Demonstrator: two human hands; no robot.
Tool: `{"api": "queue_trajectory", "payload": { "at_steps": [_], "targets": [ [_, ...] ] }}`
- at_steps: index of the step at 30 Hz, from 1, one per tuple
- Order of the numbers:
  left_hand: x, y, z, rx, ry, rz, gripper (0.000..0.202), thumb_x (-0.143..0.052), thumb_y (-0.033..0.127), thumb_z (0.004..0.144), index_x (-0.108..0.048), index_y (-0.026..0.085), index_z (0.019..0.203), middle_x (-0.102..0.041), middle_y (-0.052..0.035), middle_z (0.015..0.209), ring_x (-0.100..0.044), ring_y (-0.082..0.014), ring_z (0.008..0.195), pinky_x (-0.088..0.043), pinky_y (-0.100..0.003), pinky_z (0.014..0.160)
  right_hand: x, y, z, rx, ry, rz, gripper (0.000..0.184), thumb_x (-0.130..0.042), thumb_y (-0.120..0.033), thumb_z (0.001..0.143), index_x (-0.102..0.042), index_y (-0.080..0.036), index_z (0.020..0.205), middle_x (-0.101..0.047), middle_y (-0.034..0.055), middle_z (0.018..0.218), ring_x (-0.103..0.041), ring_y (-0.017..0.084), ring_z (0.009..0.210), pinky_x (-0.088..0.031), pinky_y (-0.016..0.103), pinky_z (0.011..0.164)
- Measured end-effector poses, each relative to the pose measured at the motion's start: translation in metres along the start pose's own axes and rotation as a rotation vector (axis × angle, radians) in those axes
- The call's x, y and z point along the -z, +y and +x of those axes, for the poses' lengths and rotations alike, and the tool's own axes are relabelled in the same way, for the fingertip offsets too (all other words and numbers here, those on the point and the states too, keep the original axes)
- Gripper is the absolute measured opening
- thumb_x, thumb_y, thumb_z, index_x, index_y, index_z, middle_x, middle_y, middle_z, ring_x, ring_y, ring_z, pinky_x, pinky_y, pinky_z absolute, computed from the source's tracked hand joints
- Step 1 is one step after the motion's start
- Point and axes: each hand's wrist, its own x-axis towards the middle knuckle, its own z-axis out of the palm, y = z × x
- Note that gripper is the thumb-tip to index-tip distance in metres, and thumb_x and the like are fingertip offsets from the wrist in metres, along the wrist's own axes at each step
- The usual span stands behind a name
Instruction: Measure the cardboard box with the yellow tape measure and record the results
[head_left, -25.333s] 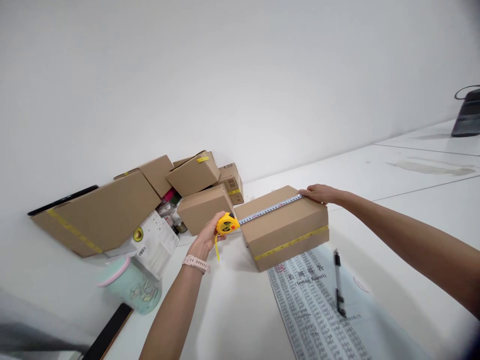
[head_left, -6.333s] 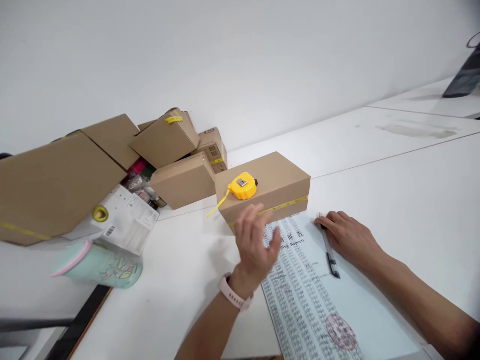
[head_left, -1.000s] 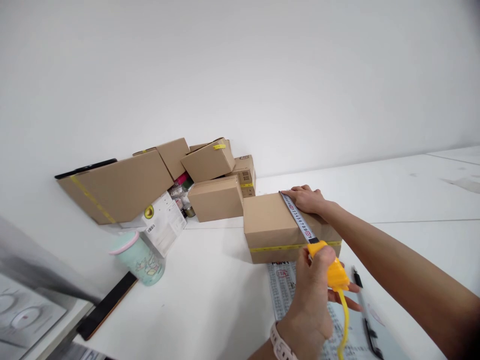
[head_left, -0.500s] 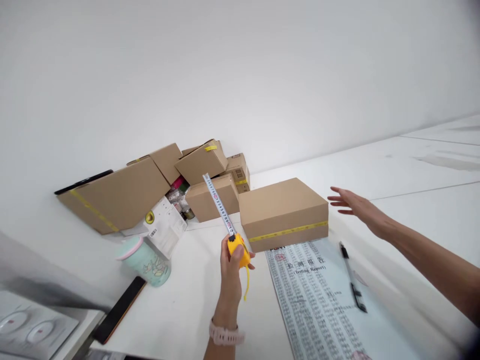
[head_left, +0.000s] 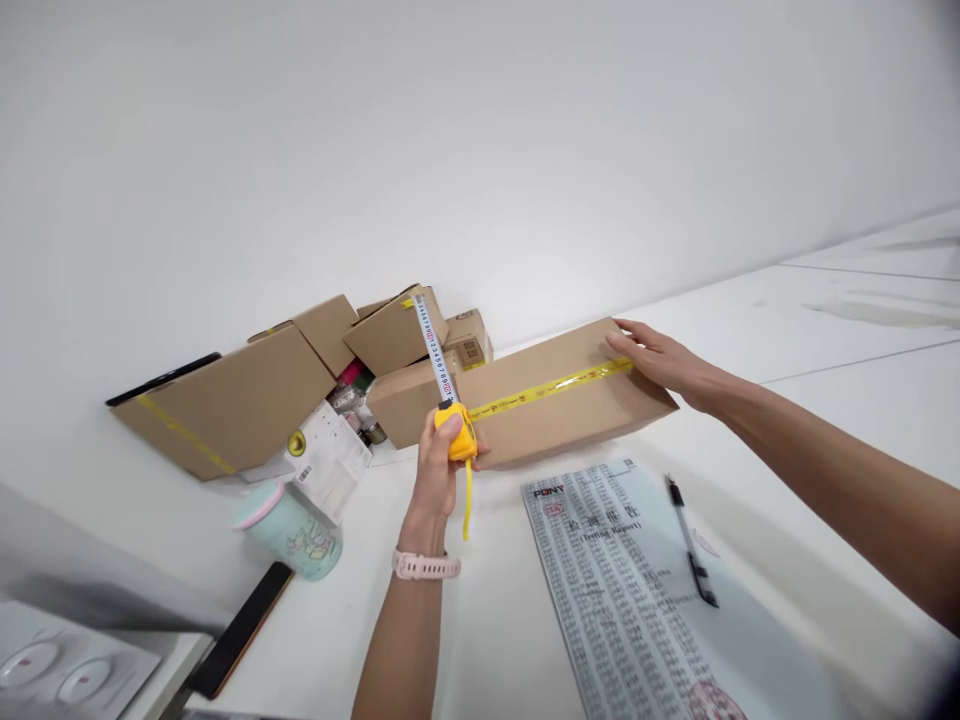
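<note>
My left hand (head_left: 437, 462) is wrapped round a yellow tape measure (head_left: 455, 430). Its metal blade (head_left: 433, 345) sticks out up and away, and a yellow strap hangs below the case. Some of the left fingers reach behind the case to the near left end of a cardboard box (head_left: 551, 408). At the box's right end is my right hand (head_left: 656, 358), gripping it with the thumb on the near side and the fingers over the edge. The box is tilted, its yellow-taped side turned up towards me and its lower edge raised off the table.
A blue testing report (head_left: 607, 580) lies in front of the box with a black pen (head_left: 691, 545) on it. Several cardboard boxes (head_left: 240, 400) stand against the wall at left. Nearer are a mint cup (head_left: 296, 530), a white package (head_left: 330, 465) and a black flat object (head_left: 244, 630).
My right hand has moved left and taken hold of the box. The box has tipped up, bringing its taped side upward. My left hand, with the tape measure, has risen to the box's left end.
</note>
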Motion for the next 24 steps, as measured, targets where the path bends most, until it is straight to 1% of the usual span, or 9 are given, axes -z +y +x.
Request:
{"api": "queue_trajectory", "payload": {
  "at_steps": [4, 6, 8, 11, 13, 16, 18, 21, 24],
  "targets": [
    [-0.004, -0.006, 0.002, 0.046, -0.01, 0.015, 0.051, -0.076, 0.052, 0.069, -0.058, 0.017, 0.101, -0.062, -0.0028, 0.088, -0.064, -0.0121, 0.055, -0.043, -0.019, 0.039, -0.006, 0.011, 0.007, -0.106, -0.048, -0.115, 0.077, -0.046, -0.069, 0.087, -0.032, -0.035, 0.155, -0.051, 0.0103, 0.149, -0.068, 0.032, 0.104, -0.057, 0.041, 0.082],
    [-0.006, -0.008, 0.0, 0.048, 0.001, 0.015, 0.052, -0.075, 0.053, 0.069, -0.058, 0.016, 0.1, -0.063, -0.0042, 0.092, -0.064, -0.0126, 0.056, -0.044, -0.019, 0.039, -0.009, 0.017, 0.009, -0.1, -0.044, -0.155, 0.076, -0.046, -0.068, 0.087, -0.033, -0.035, 0.154, -0.051, 0.0107, 0.149, -0.069, 0.031, 0.098, -0.057, 0.041, 0.079],
    [-0.01, -0.008, -0.007, 0.016, 0.035, 0.019, 0.052, -0.075, 0.052, 0.07, -0.057, 0.017, 0.103, -0.063, -0.0048, 0.098, -0.065, -0.0122, 0.058, -0.046, -0.019, 0.041, -0.009, 0.022, 0.011, -0.068, -0.021, -0.176, 0.075, -0.046, -0.067, 0.087, -0.037, -0.031, 0.152, -0.053, 0.0126, 0.146, -0.069, 0.031, 0.097, -0.057, 0.041, 0.079],
    [-0.027, -0.01, -0.037, -0.091, 0.083, 0.015, 0.053, -0.077, 0.046, 0.072, -0.053, 0.021, 0.111, -0.062, -0.006, 0.113, -0.066, -0.0127, 0.066, -0.049, -0.02, 0.045, -0.008, 0.026, 0.013, -0.025, -0.016, -0.162, 0.071, -0.047, -0.066, 0.088, -0.041, -0.027, 0.147, -0.062, 0.014, 0.134, -0.069, 0.032, 0.096, -0.057, 0.043, 0.079],
    [-0.044, -0.017, -0.066, -0.102, 0.058, -0.025, 0.053, -0.077, 0.047, 0.074, -0.051, 0.023, 0.113, -0.06, -0.0079, 0.121, -0.066, -0.0135, 0.069, -0.049, -0.019, 0.044, -0.008, 0.028, 0.013, 0.012, -0.025, -0.106, 0.065, -0.049, -0.065, 0.087, -0.045, -0.028, 0.14, -0.065, 0.012, 0.127, -0.069, 0.031, 0.096, -0.058, 0.043, 0.078],
    [-0.072, -0.036, -0.108, 0.044, -0.087, -0.087, 0.057, -0.077, 0.051, 0.074, -0.052, 0.023, 0.117, -0.06, -0.0098, 0.122, -0.064, -0.0133, 0.069, -0.048, -0.018, 0.043, -0.007, 0.031, 0.012, 0.056, -0.02, -0.028, 0.052, -0.053, -0.063, 0.085, -0.051, -0.029, 0.125, -0.066, 0.0088, 0.12, -0.069, 0.031, 0.095, -0.059, 0.044, 0.076],
    [-0.087, -0.051, -0.125, 0.154, -0.189, -0.112, 0.062, -0.078, 0.053, 0.072, -0.052, 0.022, 0.119, -0.061, -0.0088, 0.114, -0.061, -0.0112, 0.066, -0.048, -0.017, 0.045, -0.006, 0.032, 0.012, 0.056, -0.019, 0.001, 0.048, -0.055, -0.061, 0.085, -0.052, -0.03, 0.121, -0.065, 0.0079, 0.116, -0.068, 0.03, 0.094, -0.06, 0.044, 0.074],
    [-0.1, -0.068, -0.135, 0.264, -0.284, -0.145, 0.067, -0.079, 0.058, 0.068, -0.051, 0.021, 0.117, -0.06, -0.0057, 0.103, -0.058, -0.0085, 0.06, -0.047, -0.016, 0.044, -0.004, 0.031, 0.013, 0.092, -0.059, -0.018, 0.051, -0.053, -0.057, 0.087, -0.049, -0.033, 0.132, -0.062, 0.0074, 0.121, -0.067, 0.03, 0.099, -0.06, 0.045, 0.077],
    [-0.104, -0.079, -0.136, 0.329, -0.289, -0.175, 0.07, -0.08, 0.06, 0.065, -0.05, 0.021, 0.115, -0.057, -0.0052, 0.103, -0.058, -0.009, 0.062, -0.047, -0.016, 0.043, -0.002, 0.029, 0.019, 0.261, -0.059, -0.206, 0.05, -0.048, -0.049, 0.09, -0.051, -0.033, 0.137, -0.057, 0.008, 0.132, -0.056, 0.032, 0.121, -0.051, 0.05, 0.097]
  ]
}}
